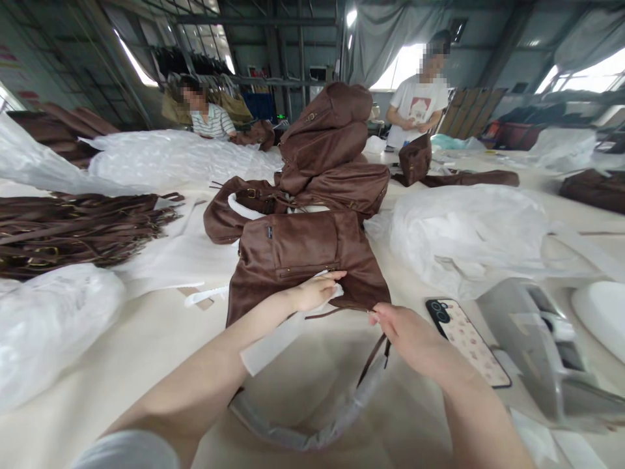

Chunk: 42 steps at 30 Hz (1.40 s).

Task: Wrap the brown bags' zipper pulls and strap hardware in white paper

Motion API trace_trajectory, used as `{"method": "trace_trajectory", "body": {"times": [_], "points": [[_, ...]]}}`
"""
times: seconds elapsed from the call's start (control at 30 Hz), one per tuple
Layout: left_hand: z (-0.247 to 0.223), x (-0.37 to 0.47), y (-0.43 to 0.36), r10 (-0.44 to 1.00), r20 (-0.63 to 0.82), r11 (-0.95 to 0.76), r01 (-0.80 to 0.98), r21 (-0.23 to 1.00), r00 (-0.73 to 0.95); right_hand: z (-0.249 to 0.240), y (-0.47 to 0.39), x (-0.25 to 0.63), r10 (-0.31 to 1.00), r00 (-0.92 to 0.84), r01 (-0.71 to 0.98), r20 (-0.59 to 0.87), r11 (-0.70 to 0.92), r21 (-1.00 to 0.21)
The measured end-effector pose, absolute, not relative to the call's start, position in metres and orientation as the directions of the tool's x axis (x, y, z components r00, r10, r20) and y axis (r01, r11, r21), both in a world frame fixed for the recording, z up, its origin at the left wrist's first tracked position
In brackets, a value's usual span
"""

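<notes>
A brown leather handbag point(307, 238) lies on the table in front of me, its near edge facing me. My left hand point(317, 291) rests flat on its lower part, fingers stretched out beside a zipped pocket. A strip of white paper point(273, 345) runs under that hand and wrist; whether the thumb grips it is hidden. My right hand point(398, 329) is closed in a pinch at the bag's near right corner, where a small metal glint shows at the fingertips. Below the bag, a handle point(312, 440) wrapped in clear plastic curves toward me.
Brown bags point(332, 143) are piled behind. Left are a heap of brown straps point(73, 228) and plastic-wrapped bundles point(58, 326). On the right lie a phone point(469, 345), a grey plastic dispenser point(532, 352) and a plastic bag point(469, 234). Two people point(417, 104) are across the table.
</notes>
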<state>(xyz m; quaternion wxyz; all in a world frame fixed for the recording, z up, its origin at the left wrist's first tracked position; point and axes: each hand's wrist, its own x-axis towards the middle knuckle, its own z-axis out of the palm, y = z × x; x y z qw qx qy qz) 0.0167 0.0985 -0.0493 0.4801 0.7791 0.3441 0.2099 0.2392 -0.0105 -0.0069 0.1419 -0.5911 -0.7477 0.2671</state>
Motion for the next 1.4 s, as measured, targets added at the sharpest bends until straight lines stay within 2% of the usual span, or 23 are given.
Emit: {"method": "trace_trajectory", "body": {"times": [0.1, 0.2, 0.27, 0.3, 0.37, 0.43, 0.5, 0.6, 0.67, 0.77, 0.83, 0.9, 0.97, 1.03, 1.1, 1.17, 1.2, 1.27, 1.33, 1.4], "points": [[-0.050, 0.020, 0.104, 0.772, 0.007, -0.251, 0.295, 0.922, 0.636, -0.004, -0.008, 0.235, 0.982, -0.184, 0.659, -0.045, 0.089, -0.747], [-0.044, 0.019, 0.094, 0.811, -0.010, -0.169, 0.251, 0.953, 0.585, -0.001, -0.011, 0.226, 0.988, -0.138, 0.343, -0.074, -0.022, -0.939], [-0.033, 0.013, 0.085, 0.819, -0.058, -0.031, 0.145, 0.989, 0.571, 0.001, -0.015, 0.220, 0.982, -0.181, 0.197, -0.063, -0.027, -0.980], [-0.024, 0.008, 0.081, 0.808, -0.090, 0.069, 0.059, 0.996, 0.582, 0.002, -0.017, 0.217, 0.976, -0.217, 0.188, -0.031, 0.011, -0.982], [-0.006, -0.004, 0.069, 0.749, -0.156, 0.292, -0.110, 0.950, 0.645, 0.005, -0.023, 0.211, 0.954, -0.298, 0.264, 0.045, 0.127, -0.956], [0.011, -0.013, 0.055, 0.674, -0.194, 0.412, -0.144, 0.900, 0.713, 0.005, -0.027, 0.204, 0.932, -0.351, 0.377, 0.085, 0.224, -0.899], [0.022, -0.015, 0.037, 0.633, -0.239, 0.384, -0.030, 0.923, 0.736, 0.002, -0.030, 0.197, 0.931, -0.356, 0.466, 0.082, 0.254, -0.848], [0.019, -0.006, 0.006, 0.626, -0.319, 0.193, 0.255, 0.948, 0.712, -0.009, -0.031, 0.185, 0.937, -0.346, 0.557, 0.055, 0.252, -0.791], [0.009, 0.003, -0.012, 0.610, -0.369, 0.174, 0.336, 0.926, 0.701, -0.012, -0.031, 0.181, 0.935, -0.350, 0.591, 0.057, 0.267, -0.761], [-0.004, 0.006, -0.025, 0.574, -0.431, 0.363, 0.255, 0.896, 0.696, -0.004, -0.035, 0.184, 0.947, -0.291, 0.635, 0.137, 0.298, -0.712], [-0.004, -0.001, -0.025, 0.591, -0.434, 0.438, 0.182, 0.881, 0.680, 0.009, -0.041, 0.191, 0.969, -0.185, 0.680, 0.164, 0.247, -0.690], [0.003, -0.011, -0.020, 0.632, -0.412, 0.437, 0.137, 0.889, 0.657, 0.018, -0.046, 0.195, 0.989, -0.141, 0.672, 0.038, 0.123, -0.730], [0.013, -0.020, -0.015, 0.651, -0.387, 0.408, 0.128, 0.904, 0.653, 0.017, -0.048, 0.192, 0.960, -0.206, 0.582, -0.187, -0.034, -0.813], [0.021, -0.022, -0.013, 0.646, -0.371, 0.384, 0.136, 0.913, 0.667, 0.004, -0.046, 0.181, 0.880, -0.324, 0.411, -0.348, -0.201, -0.889], [0.027, -0.021, -0.015, 0.643, -0.334, 0.333, 0.141, 0.932, 0.689, -0.013, -0.041, 0.165, 0.841, -0.378, 0.122, -0.387, -0.369, -0.921], [0.029, -0.019, -0.018, 0.626, -0.291, 0.263, 0.155, 0.952, 0.723, -0.024, -0.036, 0.152, 0.845, -0.365, -0.247, -0.391, -0.493, -0.834], [0.031, -0.019, -0.019, 0.620, -0.263, 0.211, 0.165, 0.963, 0.739, -0.026, -0.035, 0.148, 0.850, -0.341, -0.407, -0.401, -0.518, -0.753], [0.035, -0.024, -0.019, 0.627, -0.186, 0.060, 0.191, 0.980, 0.757, -0.022, -0.034, 0.149, 0.855, -0.300, -0.595, -0.423, -0.514, -0.618], [0.041, -0.032, -0.016, 0.674, -0.097, -0.103, 0.223, 0.969, 0.733, -0.011, -0.034, 0.159, 0.887, -0.252, -0.657, -0.386, -0.450, -0.605], [0.049, -0.041, -0.014, 0.727, -0.059, -0.173, 0.265, 0.949, 0.684, 0.001, -0.034, 0.173, 0.941, -0.165, -0.665, -0.294, -0.327, -0.671]]}}
